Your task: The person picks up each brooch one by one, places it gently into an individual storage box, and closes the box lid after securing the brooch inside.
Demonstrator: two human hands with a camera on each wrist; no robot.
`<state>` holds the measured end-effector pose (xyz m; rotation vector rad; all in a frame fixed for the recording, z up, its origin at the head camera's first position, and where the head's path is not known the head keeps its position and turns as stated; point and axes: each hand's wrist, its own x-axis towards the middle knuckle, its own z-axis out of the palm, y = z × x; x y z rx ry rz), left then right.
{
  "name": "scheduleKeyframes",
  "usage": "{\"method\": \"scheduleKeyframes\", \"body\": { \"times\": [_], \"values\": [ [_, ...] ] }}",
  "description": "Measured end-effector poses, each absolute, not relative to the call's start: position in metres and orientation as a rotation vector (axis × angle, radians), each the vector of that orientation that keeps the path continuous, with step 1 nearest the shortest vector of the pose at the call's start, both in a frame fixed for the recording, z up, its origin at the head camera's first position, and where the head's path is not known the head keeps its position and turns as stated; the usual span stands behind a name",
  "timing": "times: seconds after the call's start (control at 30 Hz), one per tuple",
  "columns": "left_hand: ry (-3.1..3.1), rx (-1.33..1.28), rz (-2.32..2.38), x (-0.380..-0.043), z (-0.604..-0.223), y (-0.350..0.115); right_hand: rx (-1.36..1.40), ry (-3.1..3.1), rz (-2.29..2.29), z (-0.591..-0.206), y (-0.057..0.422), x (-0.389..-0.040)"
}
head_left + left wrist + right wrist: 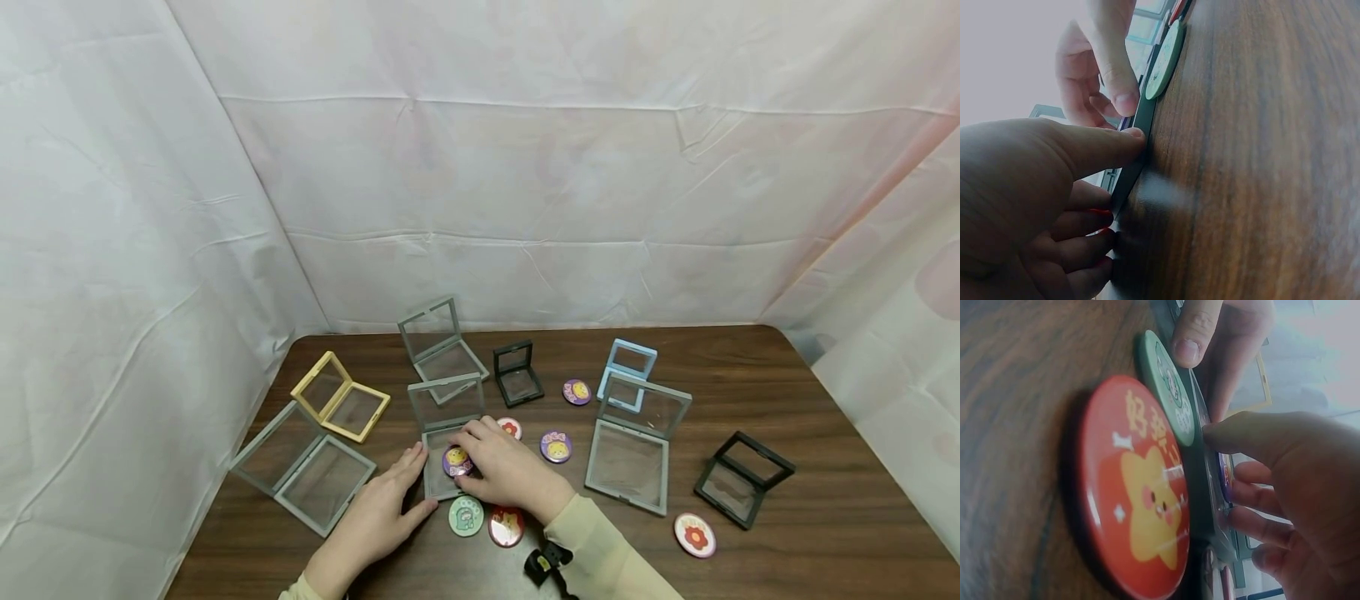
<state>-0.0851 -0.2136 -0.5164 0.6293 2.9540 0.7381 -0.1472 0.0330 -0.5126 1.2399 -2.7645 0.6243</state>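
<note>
A purple button badge [457, 461] with a yellow character is pinched between the thumb and fingers of my right hand [506, 467]. It lies over the clear lower panel of an open grey hinged display frame [437, 488], whose lid stands up at the back. My left hand [382, 504] rests along this frame's left side, its fingers extended at the edge. In the left wrist view the left thumb [1107, 147] touches the frame's front edge. Just in front lie a green badge [466, 516] and a red badge [1138, 494] with a yellow star, near the right wrist.
Open display frames stand around: yellow [375, 412] and grey [326, 483] at left, grey [450, 358] and small black [519, 385] behind, blue [630, 358], grey [628, 467] and black [731, 492] at right. Purple badges [556, 447] and flower badges [695, 535] lie among them.
</note>
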Motion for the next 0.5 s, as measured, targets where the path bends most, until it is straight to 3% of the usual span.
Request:
{"method": "scheduleKeyframes", "body": {
  "times": [0.5],
  "values": [
    [2.95, 0.618, 0.74, -0.0854, -0.5165, -0.2138, 1.2, -2.817, 0.649, -0.5105, 0.0326, -0.1472]
  ]
}}
